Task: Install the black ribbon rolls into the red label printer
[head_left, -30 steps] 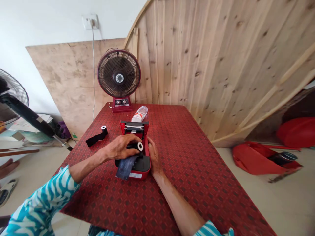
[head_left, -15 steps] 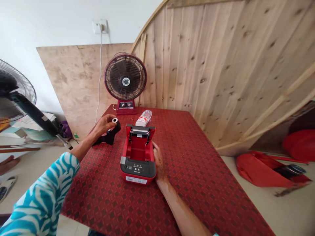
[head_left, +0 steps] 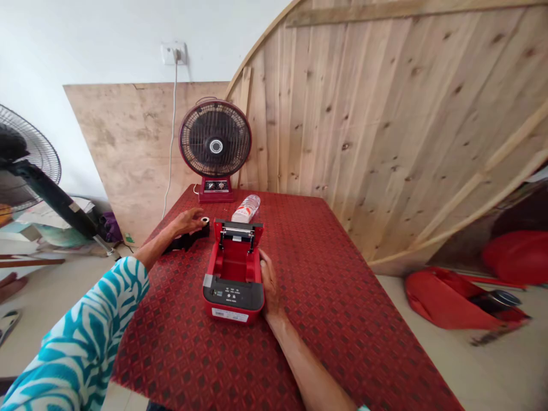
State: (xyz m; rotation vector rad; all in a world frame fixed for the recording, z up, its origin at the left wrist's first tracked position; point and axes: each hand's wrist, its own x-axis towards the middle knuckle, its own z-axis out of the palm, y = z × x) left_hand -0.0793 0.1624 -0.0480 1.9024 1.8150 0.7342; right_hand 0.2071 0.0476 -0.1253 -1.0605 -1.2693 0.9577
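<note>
A red thermal printer [head_left: 233, 288] sits on the table with its lid open, and its roll compartment shows empty. My right hand [head_left: 269, 283] grips the printer's right side. My left hand [head_left: 186, 221] lies to the left of the printer, fingers on a black ribbon roll with a white core [head_left: 205, 220]. A black ribbon strip [head_left: 186, 242] trails from that roll across the tablecloth, partly under my hand. A second roll could be hidden there; I cannot tell.
A plastic water bottle [head_left: 247, 209] lies behind the printer, and a red desk fan [head_left: 215, 145] stands at the table's far edge. The red patterned tablecloth [head_left: 342, 297] covers the table. A stand fan [head_left: 25, 154] is at left; a red bag [head_left: 449, 302] lies on the floor at right.
My left hand has moved out of the printer to its left, and the roll with its strip has left the compartment. The view has shifted slightly. My right hand stays on the printer.
</note>
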